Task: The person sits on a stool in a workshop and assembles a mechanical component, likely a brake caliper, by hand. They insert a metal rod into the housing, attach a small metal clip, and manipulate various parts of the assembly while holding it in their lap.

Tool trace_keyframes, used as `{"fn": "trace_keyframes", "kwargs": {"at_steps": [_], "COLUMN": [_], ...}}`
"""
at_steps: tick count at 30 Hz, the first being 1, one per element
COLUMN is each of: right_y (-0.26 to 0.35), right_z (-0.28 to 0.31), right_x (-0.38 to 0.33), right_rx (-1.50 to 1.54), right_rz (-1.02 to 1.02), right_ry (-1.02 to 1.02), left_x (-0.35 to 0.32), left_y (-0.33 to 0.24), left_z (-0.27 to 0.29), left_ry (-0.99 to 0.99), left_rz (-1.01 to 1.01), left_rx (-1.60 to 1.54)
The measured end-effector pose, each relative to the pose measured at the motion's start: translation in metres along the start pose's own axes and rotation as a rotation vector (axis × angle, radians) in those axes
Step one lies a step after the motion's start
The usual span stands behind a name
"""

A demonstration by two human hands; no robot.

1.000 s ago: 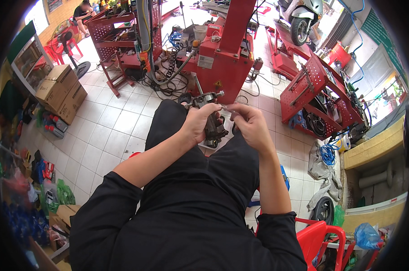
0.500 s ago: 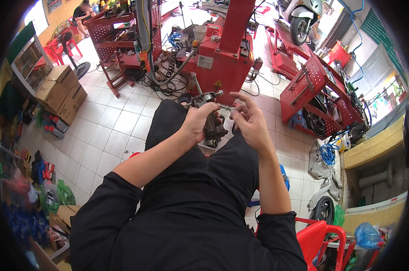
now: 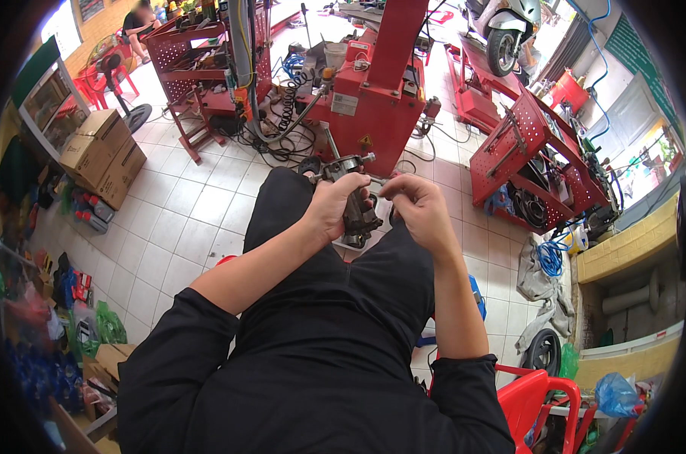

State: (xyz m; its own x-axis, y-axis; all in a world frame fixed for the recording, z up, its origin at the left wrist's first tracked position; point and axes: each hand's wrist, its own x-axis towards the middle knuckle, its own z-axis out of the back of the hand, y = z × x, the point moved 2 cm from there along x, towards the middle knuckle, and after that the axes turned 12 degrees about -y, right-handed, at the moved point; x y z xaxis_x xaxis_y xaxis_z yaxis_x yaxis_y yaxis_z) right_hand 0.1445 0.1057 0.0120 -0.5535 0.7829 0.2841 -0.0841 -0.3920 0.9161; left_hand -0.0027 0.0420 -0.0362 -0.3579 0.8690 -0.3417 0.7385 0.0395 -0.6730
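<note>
Over my lap, a greasy dark-grey metal machine part [image 3: 356, 210] with a round upper body and a lighter stub at its top is gripped from the left by my left hand [image 3: 338, 203], thumb across its upper face. A thin rod [image 3: 376, 181] sticks out from its right side, toward my right hand [image 3: 419, 204]. The curled fingers of that hand pinch the rod's outer end, though they hide most of it. Behind the part, a long metal handle or bar [image 3: 330, 141] slants upward; whether it joins the part I cannot tell.
Ahead stands a red machine [image 3: 369, 125] with cables and hoses at its base. A red perforated tool cart [image 3: 502, 163] is to the right, another tool rack [image 3: 178, 64] at the far left. Cardboard boxes [image 3: 104, 155] stand left, and a red plastic chair [image 3: 521, 405] is behind my right elbow.
My right fingers, which were spread and raised, have curled in and come down around the rod's end. My left hand and the metal part have stayed in place.
</note>
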Motion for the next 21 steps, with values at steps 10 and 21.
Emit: {"fn": "trace_keyframes", "kwargs": {"at_steps": [10, 21], "right_y": [-0.006, -0.001], "right_z": [0.000, -0.005], "right_x": [0.001, 0.000], "right_rx": [-0.008, 0.083], "right_rz": [0.068, -0.051], "right_ry": [0.015, -0.125], "left_x": [-0.001, -0.002], "left_y": [0.000, 0.000], "left_z": [-0.001, -0.001], "left_ry": [-0.014, -0.028], "left_rz": [0.009, 0.012], "left_rx": [0.008, 0.007]}}
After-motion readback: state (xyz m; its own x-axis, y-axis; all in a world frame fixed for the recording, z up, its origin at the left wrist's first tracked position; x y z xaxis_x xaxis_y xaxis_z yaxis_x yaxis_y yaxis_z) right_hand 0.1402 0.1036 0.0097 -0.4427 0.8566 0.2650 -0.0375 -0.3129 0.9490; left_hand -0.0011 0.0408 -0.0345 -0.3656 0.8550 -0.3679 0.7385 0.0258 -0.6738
